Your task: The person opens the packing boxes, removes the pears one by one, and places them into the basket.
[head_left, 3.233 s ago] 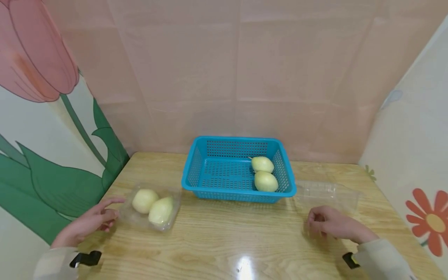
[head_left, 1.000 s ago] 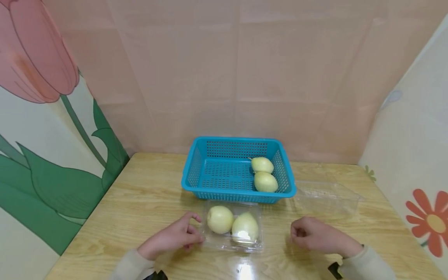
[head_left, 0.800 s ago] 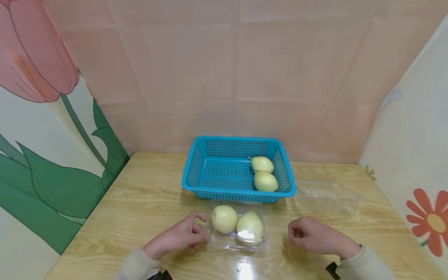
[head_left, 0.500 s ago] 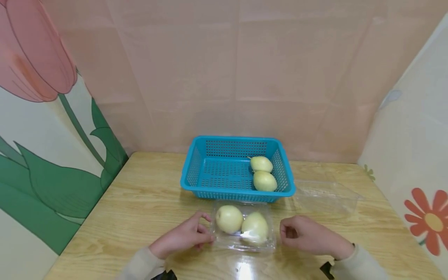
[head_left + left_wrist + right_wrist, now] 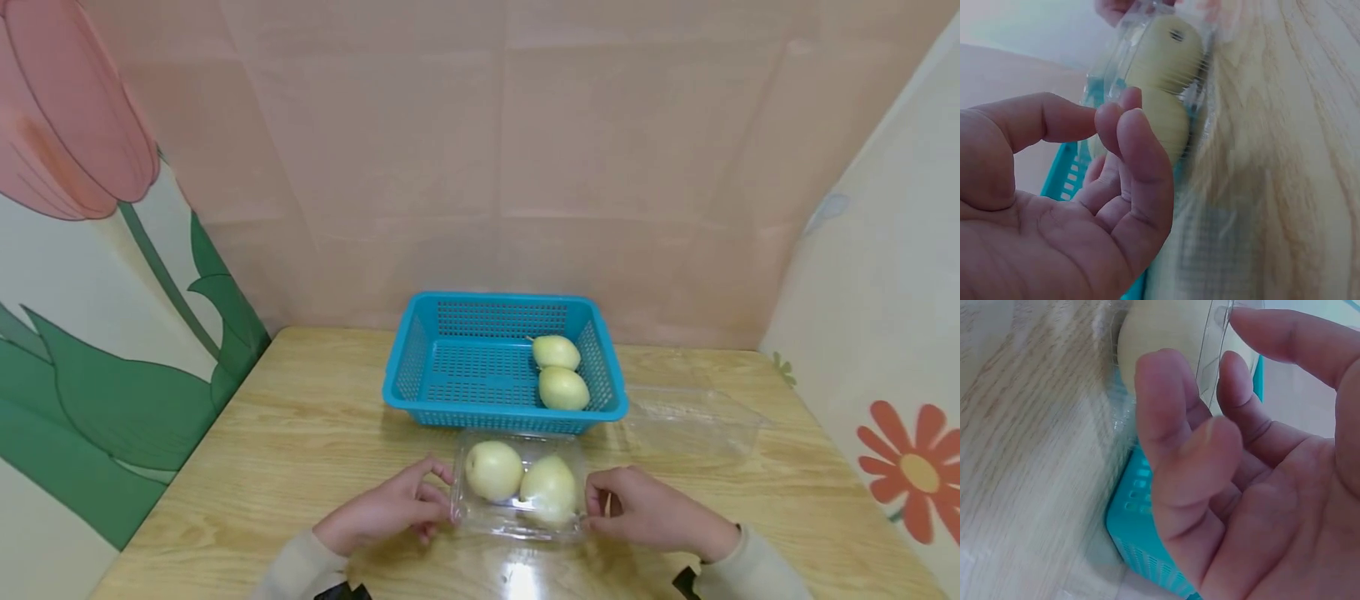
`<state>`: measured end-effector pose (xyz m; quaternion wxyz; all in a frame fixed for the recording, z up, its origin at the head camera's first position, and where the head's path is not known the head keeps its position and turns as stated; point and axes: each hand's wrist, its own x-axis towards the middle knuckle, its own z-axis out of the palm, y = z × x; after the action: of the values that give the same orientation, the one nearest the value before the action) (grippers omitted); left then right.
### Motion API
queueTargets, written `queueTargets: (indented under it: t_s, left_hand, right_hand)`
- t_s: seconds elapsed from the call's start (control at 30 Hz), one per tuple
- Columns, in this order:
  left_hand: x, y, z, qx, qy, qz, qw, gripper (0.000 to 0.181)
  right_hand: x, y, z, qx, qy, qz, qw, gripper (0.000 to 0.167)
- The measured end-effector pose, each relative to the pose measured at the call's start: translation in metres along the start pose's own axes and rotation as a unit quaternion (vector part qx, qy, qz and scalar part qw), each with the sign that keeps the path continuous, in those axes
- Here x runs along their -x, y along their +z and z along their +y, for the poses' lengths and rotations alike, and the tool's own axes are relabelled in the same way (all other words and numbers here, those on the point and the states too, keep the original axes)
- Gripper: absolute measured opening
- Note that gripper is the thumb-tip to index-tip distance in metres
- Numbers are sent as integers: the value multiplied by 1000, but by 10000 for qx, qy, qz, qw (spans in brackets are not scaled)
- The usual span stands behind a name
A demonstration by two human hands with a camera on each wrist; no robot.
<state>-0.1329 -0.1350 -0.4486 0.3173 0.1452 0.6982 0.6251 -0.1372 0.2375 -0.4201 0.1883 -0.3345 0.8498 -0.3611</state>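
Observation:
A clear plastic fruit box with two pale yellow-green pears in it lies in front of the blue basket. My left hand pinches the box's left edge, thumb and fingertips drawn together; the left wrist view shows the pears beyond those fingers. On the opposite side my right hand holds the right edge. In the right wrist view its thumb meets the clear rim beside a pear, with the other fingers curled. The fingers partly hide where each hand grips.
The blue perforated basket stands at the table's back middle, with two more pears at its right end. Right of it lies another clear plastic container. A pink-covered wall rises behind the wooden table.
The box with two pears has moved from the table's left side to the middle with my left hand. My right hand has come leftward and now meets the box's right edge.

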Motion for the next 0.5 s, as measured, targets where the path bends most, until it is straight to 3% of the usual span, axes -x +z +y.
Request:
queueTargets:
  t_s: [0.13,0.23,0.37,0.5]
  left_hand:
    - [1,-1,-3,117,36,-45,9999,36]
    - [1,-2,-7,183,19,-67,9998,34]
    - [1,-3,-12,302,-59,-53,9995,35]
    - [-1,-4,-14,422,-75,-93,9990,33]
  right_hand:
    - [-1,-2,-6,270,44,72,9996,17]
    - [-4,-4,-17,755,63,220,9969,19]
    - [-9,-5,-35,1521,0,564,9868,21]
    - [-19,3,-53,1956,-350,889,9760,20]
